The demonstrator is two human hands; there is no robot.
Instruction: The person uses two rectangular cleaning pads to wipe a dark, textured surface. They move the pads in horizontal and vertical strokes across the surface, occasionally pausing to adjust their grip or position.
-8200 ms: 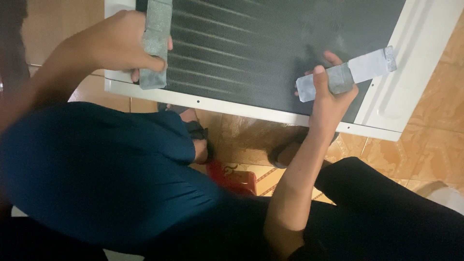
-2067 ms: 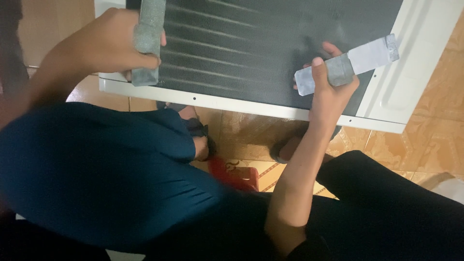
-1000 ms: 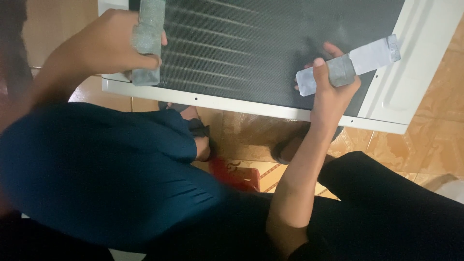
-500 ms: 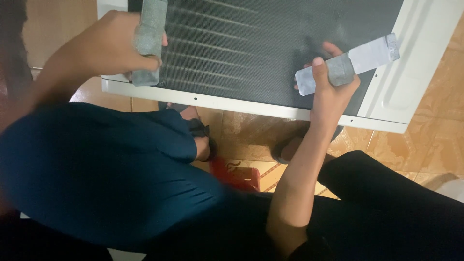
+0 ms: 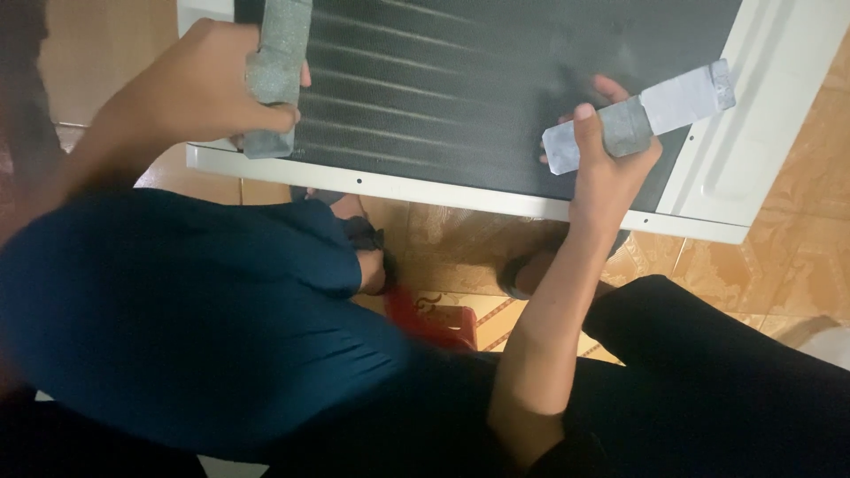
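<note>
Both fists shut — left hand (image 5: 199, 88) round grey block (image 5: 276, 75), right hand (image 5: 611, 164) round grey bar (image 5: 639, 117), over dark fin panel (image 5: 460, 88)

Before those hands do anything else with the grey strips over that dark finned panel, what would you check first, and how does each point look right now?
1. Left hand has a firm hold on its grey strip: ok, fingers wrap it.
2. Right hand has a firm hold on the other grey strip: ok, gripped near its lower end.
3. Dark finned panel sits steady in its white frame: cannot tell, its support is out of view.
4. Feet clear of the frame edge: not ok, a sandalled foot lies just under it.
5. Red object on the tiled floor out of the way: cannot tell, partly hidden.
</note>
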